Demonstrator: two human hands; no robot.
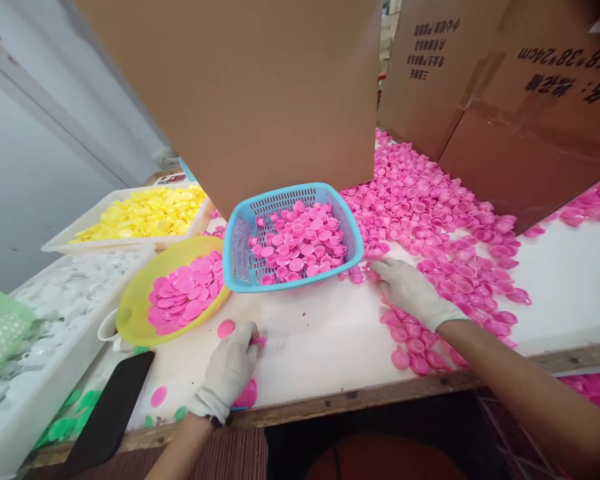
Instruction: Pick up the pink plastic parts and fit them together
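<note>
Both my hands wear white gloves. My left hand [230, 367] rests on the white table [310, 347] near its front edge, fingers curled round a small pink piece [259, 341]; a flat pink disc [225, 328] lies just beyond it. My right hand [410, 290] lies palm down, fingers together, on the edge of a wide heap of pink plastic cups [430, 213]. Ahead between the hands stands a blue basket [240, 247] holding pink cups. To its left a yellow bowl [135, 307] holds flat pink discs.
Large cardboard boxes [260, 87] stand behind the basket and at the right [530, 100]. A white tray of yellow discs [145, 213] and a tray of white pieces [45, 313] sit at left, with a green basket [0, 327] and a black phone-like slab [110, 407].
</note>
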